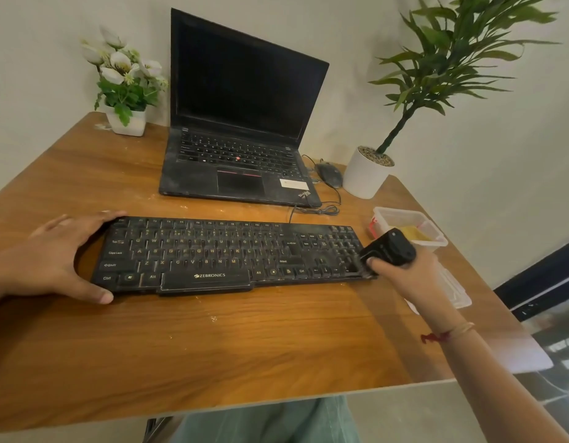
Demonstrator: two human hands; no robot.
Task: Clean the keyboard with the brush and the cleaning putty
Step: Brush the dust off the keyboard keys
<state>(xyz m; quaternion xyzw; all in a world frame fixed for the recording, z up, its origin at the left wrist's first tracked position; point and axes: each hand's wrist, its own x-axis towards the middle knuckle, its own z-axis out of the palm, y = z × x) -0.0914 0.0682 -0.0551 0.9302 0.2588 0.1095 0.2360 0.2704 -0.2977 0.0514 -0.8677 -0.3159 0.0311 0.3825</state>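
Observation:
A dusty black keyboard (pixel 225 254) lies across the middle of the wooden table (pixel 212 346). My left hand (pixel 53 260) holds its left end, fingers over the top corner and thumb at the front corner. My right hand (pixel 401 276) grips a black brush (pixel 388 249), whose bristles touch the keyboard's lower right corner by the number pad. A clear plastic tub (pixel 407 215) with yellow cleaning putty (pixel 415 233) inside stands just behind the brush.
A dusty open black laptop (pixel 241 145) sits behind the keyboard, with a black mouse (pixel 329 174) and its cable to the right. A white pot of flowers (pixel 126 123) stands back left, a potted plant (pixel 367 175) back right. The tub's clear lid (pixel 455 292) lies at the right edge.

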